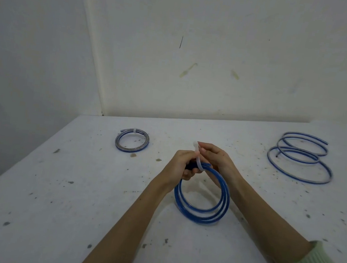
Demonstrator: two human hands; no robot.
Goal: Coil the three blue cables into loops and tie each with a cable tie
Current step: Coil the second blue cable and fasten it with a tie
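Three blue cables, on or over one white, speckled counter (pixel 73 195) set in a pale corner of wall.

Item 1: loose cable (pixel 300 160), far right of the counter. Largest spread; open, springy turns lying flat, ends free, no tie visible. Not yet gathered.

Item 2: held coil (pixel 202 202), centre, between the forearms. Several turns, standing roughly upright, lower arc at or just above the counter surface; contact there cannot be told. Top of the coil is gathered between the hands.

Item 3: tied coil (pixel 132 140), far left, lying flat, compact. A white band crosses its far edge. Judged finished.

Item 4: left hand (pixel 182 164), clenched round the bunched turns at the coil's top.

Item 5: right hand (pixel 215 158), fingertips pinched on the upper part of the cable tie.

Item 6: cable tie (pixel 198 161), white, translucent, wrapped over the bunched turns and rising to the right fingertips. Whether its tail has entered the head cannot be told.

Step in hand, by judgement: tying the second of three coils. The next move calls for the left hand's grip to keep the turns bunched while the tie's tail is fed through its head and drawn snug; slack would let the turns spring apart. The loose cable remains to be done.
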